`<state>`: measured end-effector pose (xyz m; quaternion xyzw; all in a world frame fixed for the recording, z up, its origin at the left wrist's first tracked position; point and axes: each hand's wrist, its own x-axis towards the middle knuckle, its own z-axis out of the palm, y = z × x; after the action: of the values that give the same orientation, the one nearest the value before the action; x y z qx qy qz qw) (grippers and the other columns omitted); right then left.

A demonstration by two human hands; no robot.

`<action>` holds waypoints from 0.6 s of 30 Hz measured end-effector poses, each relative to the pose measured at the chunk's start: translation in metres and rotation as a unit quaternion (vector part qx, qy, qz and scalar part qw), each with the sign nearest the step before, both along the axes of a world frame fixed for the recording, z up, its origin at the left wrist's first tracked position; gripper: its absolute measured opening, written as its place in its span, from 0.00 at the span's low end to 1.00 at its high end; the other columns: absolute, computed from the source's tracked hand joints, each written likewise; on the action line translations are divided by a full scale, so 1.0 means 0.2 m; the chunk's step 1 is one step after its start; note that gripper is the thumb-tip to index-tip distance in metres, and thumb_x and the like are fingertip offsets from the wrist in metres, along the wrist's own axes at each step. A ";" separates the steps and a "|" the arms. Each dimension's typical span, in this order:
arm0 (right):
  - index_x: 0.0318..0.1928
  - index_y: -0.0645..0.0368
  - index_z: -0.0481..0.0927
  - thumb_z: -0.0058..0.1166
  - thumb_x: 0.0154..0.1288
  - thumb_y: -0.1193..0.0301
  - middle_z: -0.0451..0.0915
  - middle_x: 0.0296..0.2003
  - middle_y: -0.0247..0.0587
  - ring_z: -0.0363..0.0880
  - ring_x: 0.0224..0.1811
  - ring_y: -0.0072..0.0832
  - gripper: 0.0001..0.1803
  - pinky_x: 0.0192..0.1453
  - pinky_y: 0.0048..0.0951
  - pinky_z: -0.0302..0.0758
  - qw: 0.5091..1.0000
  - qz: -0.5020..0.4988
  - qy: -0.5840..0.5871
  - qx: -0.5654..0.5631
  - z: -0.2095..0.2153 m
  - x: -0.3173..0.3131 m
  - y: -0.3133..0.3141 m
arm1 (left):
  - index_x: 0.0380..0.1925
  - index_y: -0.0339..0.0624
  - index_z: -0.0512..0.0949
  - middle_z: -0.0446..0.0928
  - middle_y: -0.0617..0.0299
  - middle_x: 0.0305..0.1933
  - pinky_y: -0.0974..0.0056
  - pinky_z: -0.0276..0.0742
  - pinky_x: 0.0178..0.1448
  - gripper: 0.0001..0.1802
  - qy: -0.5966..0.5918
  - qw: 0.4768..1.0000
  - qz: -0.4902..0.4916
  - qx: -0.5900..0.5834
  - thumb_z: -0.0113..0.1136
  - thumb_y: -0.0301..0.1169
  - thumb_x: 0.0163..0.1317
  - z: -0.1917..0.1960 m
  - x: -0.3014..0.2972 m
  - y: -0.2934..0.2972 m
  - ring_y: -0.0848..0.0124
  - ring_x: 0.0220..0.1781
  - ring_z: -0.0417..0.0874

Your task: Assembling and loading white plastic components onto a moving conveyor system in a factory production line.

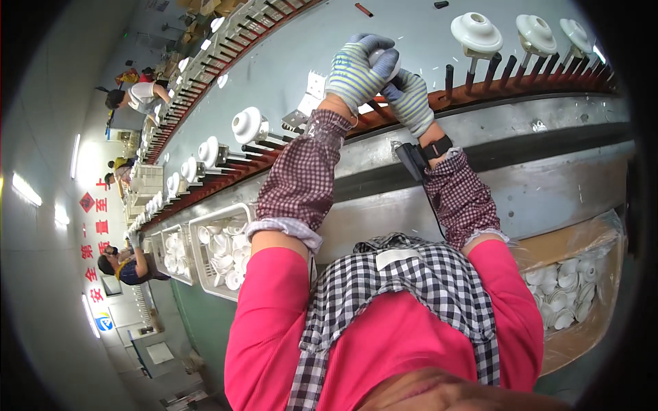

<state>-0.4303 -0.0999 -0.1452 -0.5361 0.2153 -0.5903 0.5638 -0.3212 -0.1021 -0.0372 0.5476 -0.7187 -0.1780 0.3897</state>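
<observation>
My left hand (360,72), in a striped knit glove, is closed around a round white ceramic piece (389,63), most of it hidden by the fingers. Just below and to the right, my right hand (410,101), gloved alike, has its fingers curled at the underside of the same piece. Both hands are over the row of dark-tipped rods (449,79) on the line's near edge. A bent, perforated metal plate (307,103) stands just left of my left wrist. White stepped ceramic pieces sit on holders to the right (476,34) and to the left (248,126).
A metal rail (534,133) runs along the near side. White baskets (195,257) of ceramic parts stand at lower left, and a plastic-lined carton (603,288) of similar parts at lower right. A red-brown stick (364,9) lies on the grey surface. Other people work at far left.
</observation>
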 end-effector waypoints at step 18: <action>0.56 0.64 0.73 0.51 0.68 0.66 0.80 0.40 0.36 0.68 0.23 0.16 0.20 0.30 0.18 0.70 0.923 -0.091 0.347 0.139 -0.35 -0.44 0.69 | 0.54 0.41 0.74 0.76 0.49 0.50 0.59 0.73 0.58 0.27 -0.108 0.973 0.204 0.017 0.62 0.41 0.55 -0.07 1.15 1.32 0.56 0.51 0.78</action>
<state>-0.5178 0.0382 -0.2148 -0.6018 0.5252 -0.3802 0.4664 -0.0911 0.1624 -0.0507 0.7051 -0.6267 -0.0470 0.3285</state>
